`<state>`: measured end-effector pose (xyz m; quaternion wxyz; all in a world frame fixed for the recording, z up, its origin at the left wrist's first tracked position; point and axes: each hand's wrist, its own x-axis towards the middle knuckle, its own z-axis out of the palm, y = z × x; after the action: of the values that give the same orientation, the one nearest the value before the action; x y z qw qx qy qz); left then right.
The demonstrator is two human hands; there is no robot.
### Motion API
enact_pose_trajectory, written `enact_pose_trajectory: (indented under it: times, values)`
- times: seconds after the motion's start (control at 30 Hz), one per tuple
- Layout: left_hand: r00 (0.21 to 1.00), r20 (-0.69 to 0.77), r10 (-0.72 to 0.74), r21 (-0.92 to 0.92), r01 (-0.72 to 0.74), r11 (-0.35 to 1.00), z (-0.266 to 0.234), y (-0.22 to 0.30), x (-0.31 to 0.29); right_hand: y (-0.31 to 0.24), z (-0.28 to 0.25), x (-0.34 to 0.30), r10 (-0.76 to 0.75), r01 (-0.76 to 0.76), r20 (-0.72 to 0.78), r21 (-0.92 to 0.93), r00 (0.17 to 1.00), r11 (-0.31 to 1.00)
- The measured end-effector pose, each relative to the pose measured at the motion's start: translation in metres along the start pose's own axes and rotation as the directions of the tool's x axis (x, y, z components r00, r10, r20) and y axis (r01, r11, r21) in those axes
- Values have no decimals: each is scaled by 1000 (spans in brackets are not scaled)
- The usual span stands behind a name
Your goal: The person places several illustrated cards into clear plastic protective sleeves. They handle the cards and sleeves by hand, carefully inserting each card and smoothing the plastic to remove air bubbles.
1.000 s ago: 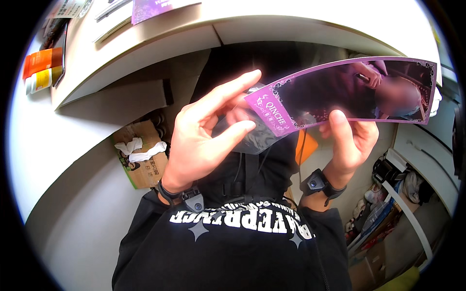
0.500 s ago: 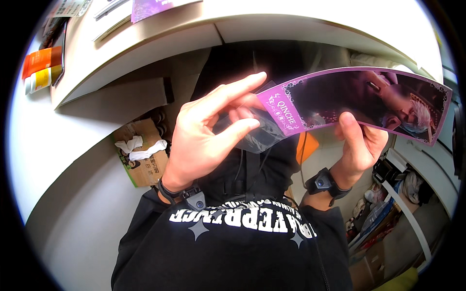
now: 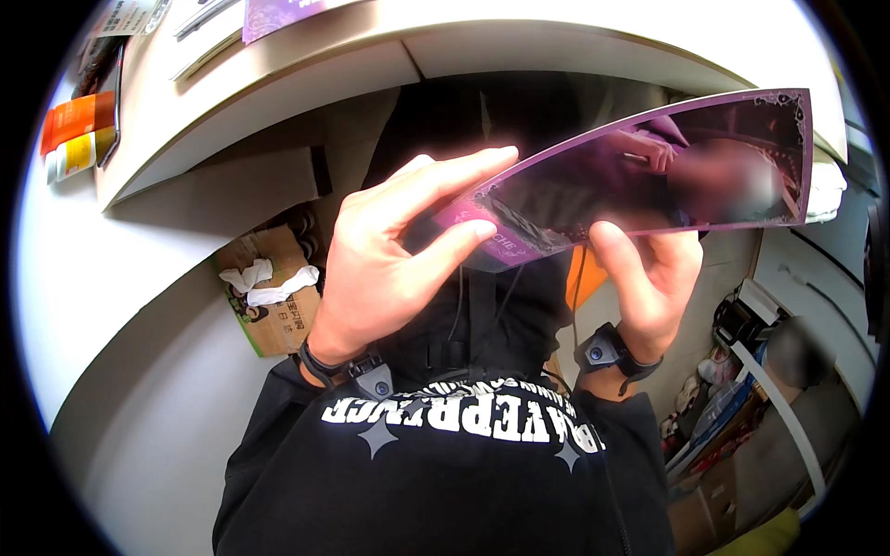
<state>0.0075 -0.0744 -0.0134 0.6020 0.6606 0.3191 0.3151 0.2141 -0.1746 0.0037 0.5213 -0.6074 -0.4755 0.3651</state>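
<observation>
A long purple-bordered picture card (image 3: 575,190) with a dark printed image stretches between my hands, slightly bowed and tilted up toward the right. My right hand (image 3: 654,278) grips its lower edge, thumb on the printed face and the other fingers behind. My left hand (image 3: 385,255) pinches a clear plastic sleeve (image 3: 519,252) at the card's left end, with the thumb in front. The left end of the card lies inside the sleeve, whose far end is hidden by my left fingers. A dark wristband with a small camera sits on each wrist.
A white desk (image 3: 371,46) spans the top, with a purple printed sheet (image 3: 278,14) on it. Orange and yellow containers (image 3: 79,144) stand at the left. Below are a cardboard box (image 3: 278,320) with white cloths and, at right, a shelf of assorted items (image 3: 714,417).
My right hand has moved left with the card, pushing its left end deeper into the sleeve. The card's right end has also risen. My left hand stays nearly still.
</observation>
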Motion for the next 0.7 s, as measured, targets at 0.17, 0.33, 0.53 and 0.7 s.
enact_pose_trajectory:
  times: [0.17, 0.33, 0.53, 0.7]
  values:
    - [998, 36, -54, -37, 56, 998, -1, 2, -3, 8, -1, 0, -39, 71, -212, 147, 977, 987]
    - [981, 138, -139, -75, 150, 986, -3, 14, -2, -1, -13, 16, -280, 368, -398, 163, 873, 915]
    - [969, 246, 0, 19, -5, 1000, -7, 9, -1, 3, -13, 12, -310, 322, -418, -43, 854, 946]
    - [991, 125, -49, -18, 51, 999, -1, 4, -6, 4, -8, 4, -253, 286, -354, 42, 901, 957]
